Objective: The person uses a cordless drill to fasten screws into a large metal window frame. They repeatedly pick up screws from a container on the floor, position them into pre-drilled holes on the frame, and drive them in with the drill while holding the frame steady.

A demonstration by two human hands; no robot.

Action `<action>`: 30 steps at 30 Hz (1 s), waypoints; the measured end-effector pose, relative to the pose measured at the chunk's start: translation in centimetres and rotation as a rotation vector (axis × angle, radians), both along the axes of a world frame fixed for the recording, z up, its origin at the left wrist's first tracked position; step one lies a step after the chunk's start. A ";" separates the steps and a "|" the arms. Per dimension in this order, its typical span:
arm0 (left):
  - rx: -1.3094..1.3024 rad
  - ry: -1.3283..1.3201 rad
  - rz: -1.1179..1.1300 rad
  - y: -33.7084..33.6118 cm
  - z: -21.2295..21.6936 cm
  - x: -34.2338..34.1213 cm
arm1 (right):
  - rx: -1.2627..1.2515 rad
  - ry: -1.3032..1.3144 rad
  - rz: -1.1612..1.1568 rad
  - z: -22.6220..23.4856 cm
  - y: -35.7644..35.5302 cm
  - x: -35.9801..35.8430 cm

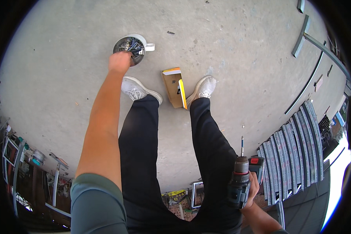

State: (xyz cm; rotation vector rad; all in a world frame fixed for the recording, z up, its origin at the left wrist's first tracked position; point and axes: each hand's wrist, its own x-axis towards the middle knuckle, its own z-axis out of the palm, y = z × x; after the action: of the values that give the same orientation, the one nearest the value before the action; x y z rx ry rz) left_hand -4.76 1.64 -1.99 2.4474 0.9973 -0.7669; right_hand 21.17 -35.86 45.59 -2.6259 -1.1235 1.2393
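Concrete floor, pale grey and lightly stained, fills most of the view and bears everything else. Stacked grey metal rails lie in a fanned row at the right, their far ends cut off by the dark fisheye rim; single rail lengths lie well apart near the upper right. Black trousers cover both legs, which run from the lower edge up to two white shoes standing on the floor. Left arm, bare below a grey-green sleeve, extends upward to the left hand, which reaches into the near side of a white cup-shaped container with a side handle. The container stands just beyond the left shoe and holds a tangle of small metal parts; the individual pieces are too small to tell apart. The fingers are hidden at the container's rim, so whether the hand is closed on anything cannot be told. A brown cardboard box with yellow edges lies between the two shoes, touching or nearly touching the right one. Right hand, low in the view beside the right thigh, is clenched around the grip of a black cordless drill with a red part, its bit pointing up the picture. Cluttered shelving at lower left is too blurred to read.
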 end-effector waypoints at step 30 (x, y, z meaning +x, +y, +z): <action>-0.281 -0.304 0.607 -0.2 7.3 -3.8 | 0.125 0.079 0.002 0.0 -0.8 -0.3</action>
State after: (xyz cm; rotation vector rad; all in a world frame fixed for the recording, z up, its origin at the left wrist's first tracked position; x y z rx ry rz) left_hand -8.52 1.45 5.33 1.8001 1.3054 -0.2911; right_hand 20.89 -36.63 45.57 -2.4641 -1.1505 1.2197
